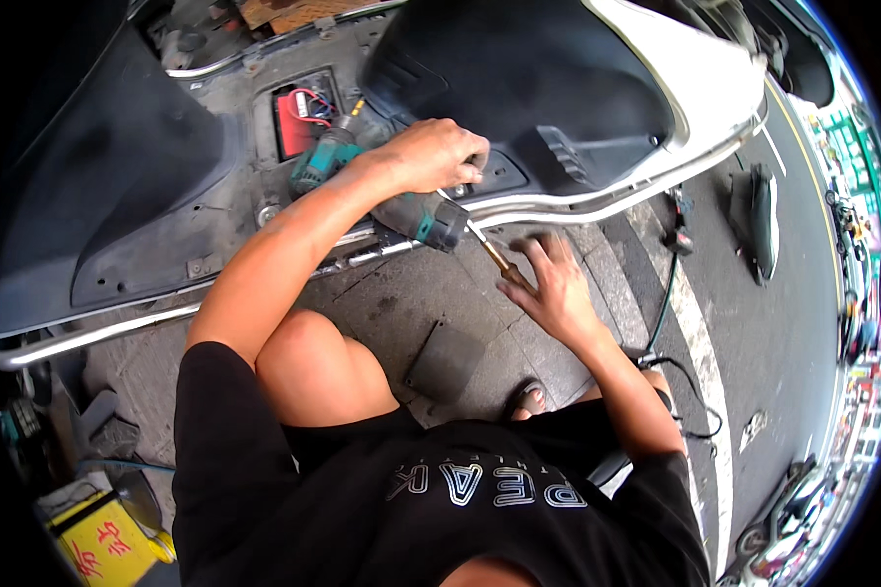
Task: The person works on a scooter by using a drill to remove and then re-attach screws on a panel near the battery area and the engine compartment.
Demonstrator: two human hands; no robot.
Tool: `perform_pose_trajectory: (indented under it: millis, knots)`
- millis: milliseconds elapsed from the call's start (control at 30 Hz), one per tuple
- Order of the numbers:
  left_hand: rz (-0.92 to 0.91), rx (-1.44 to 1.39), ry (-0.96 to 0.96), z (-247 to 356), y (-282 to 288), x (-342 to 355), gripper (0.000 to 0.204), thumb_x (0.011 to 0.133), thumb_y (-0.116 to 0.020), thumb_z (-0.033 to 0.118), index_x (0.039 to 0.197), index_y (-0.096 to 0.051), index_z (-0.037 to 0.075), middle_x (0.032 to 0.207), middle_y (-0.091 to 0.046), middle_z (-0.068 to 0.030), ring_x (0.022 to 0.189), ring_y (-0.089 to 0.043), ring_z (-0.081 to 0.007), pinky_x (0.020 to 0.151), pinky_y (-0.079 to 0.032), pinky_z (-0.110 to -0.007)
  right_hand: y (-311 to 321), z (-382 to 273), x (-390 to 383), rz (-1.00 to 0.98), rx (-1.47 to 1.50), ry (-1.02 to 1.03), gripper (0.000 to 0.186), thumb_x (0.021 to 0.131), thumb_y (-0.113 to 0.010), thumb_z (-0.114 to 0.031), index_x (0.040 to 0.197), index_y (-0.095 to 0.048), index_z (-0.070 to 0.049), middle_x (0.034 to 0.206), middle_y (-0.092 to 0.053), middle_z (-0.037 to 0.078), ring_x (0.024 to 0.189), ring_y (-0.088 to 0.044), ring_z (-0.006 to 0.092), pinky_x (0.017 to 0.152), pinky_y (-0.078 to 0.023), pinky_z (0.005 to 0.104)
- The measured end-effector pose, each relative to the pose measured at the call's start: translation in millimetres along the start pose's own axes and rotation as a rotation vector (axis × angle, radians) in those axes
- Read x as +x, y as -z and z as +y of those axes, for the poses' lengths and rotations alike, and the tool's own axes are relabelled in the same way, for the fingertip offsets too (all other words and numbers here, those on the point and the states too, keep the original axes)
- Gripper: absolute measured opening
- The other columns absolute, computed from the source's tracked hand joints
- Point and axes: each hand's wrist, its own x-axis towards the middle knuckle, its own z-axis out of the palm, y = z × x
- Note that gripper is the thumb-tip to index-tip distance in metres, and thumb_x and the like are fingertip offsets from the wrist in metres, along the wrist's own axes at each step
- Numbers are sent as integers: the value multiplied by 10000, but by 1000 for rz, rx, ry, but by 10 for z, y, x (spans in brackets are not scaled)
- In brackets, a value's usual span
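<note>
Both my arms reach over the side of a scooter with black-and-white body panels (519,78). My left hand (431,155) hovers by the panel edge with fingers curled inward; whatever is in them is hidden. Beneath that forearm lies a teal-and-black cordless drill (325,164), its yellow bit pointing away from me and its middle covered. A screwdriver (489,251) with an amber handle slants across, its thin shaft running up toward my left hand. On the right, my right hand (555,289) has the handle's end between thumb and fingers.
Left of the drill, a red battery (291,125) with wires sits in a floorboard opening. A dark flat cover (445,362) lies on the pavement between my legs. To the right are a cable (668,303) and a loose panel (762,225). A yellow box (108,543) stands lower left.
</note>
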Motion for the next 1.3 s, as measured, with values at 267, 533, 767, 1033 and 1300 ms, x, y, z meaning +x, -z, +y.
perform_pose_trajectory:
  millis: [267, 533, 767, 1033, 1300]
  knots:
    - [307, -85, 17, -91, 432, 52, 261, 848, -652, 302, 925, -653, 53, 805, -679, -149, 760, -671, -289, 690, -510, -390, 567, 136, -81, -185, 321, -376, 417, 881, -656, -184, 1259, -558, -39, 739, -609, 112, 649, -563, 153, 641, -480, 306]
    - [443, -298, 525, -1680, 834, -92, 782, 888, -495, 666, 1251, -563, -24, 1260, -581, -227, 1200, -536, -295, 979, -431, -392, 1519, -429, 1118, -176, -388, 174, 313, 813, -682, -70, 1124, -655, -90, 803, -625, 78, 611, -641, 213, 565, -533, 356]
    - [489, -143, 471, -1718, 558, 150, 754, 925, -364, 663, 1271, -567, 25, 1301, -552, -209, 1244, -483, -367, 1043, -369, -416, 1586, -990, 1877, -292, -913, 619, 231, 829, -656, -102, 1050, -687, -162, 757, -586, 22, 706, -594, 139, 580, -502, 301]
    - [444, -149, 515, -1896, 602, 322, 746, 928, -350, 663, 1199, -616, 20, 1237, -578, -210, 1209, -497, -376, 1031, -374, -433, 1427, -1464, 2486, -343, -1034, 937, 185, 786, -722, -152, 969, -731, -181, 784, -637, 25, 729, -598, 126, 668, -536, 278]
    - [533, -157, 470, -1903, 597, 254, 679, 918, -444, 624, 1173, -638, 25, 1193, -615, -215, 1137, -564, -375, 966, -437, -412, 1357, -1443, 2667, -404, -1029, 913, 218, 757, -754, -142, 973, -730, -169, 919, -690, 60, 915, -651, 192, 799, -533, 333]
